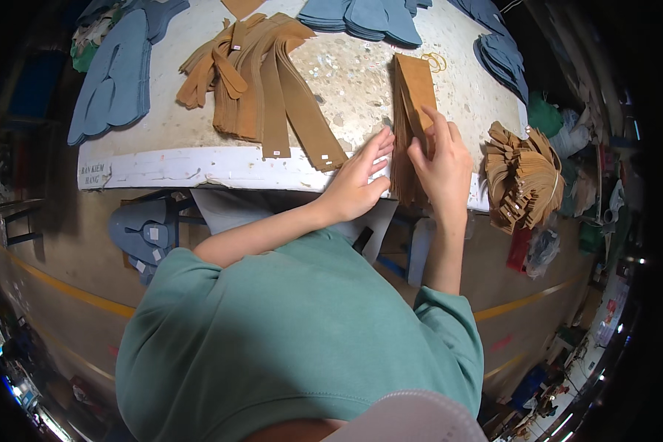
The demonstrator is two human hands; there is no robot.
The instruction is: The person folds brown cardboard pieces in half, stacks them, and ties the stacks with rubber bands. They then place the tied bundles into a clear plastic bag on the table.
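A stack of long brown fabric strips (414,82) stands near the right end of the table, its many edges showing along the left side. My left hand (357,177) lies against that left side with its fingers stretched out, holding nothing. Over the stack's near part is my right hand (445,166), thumb and fingers apart, the fingertips at the top strip's surface. Left of my hands, more brown strips (243,96) are fanned out in a pile, several with small white labels. Two of them (318,136) reach toward my left hand.
Blue cut pieces lie in stacks at the far left (114,81), far middle (365,18) and far right (501,62). Yellow rubber bands (436,62) sit beyond the strips. A bundle of brown strips (524,177) hangs by the table's right edge. Below is a blue-seated stool (141,228).
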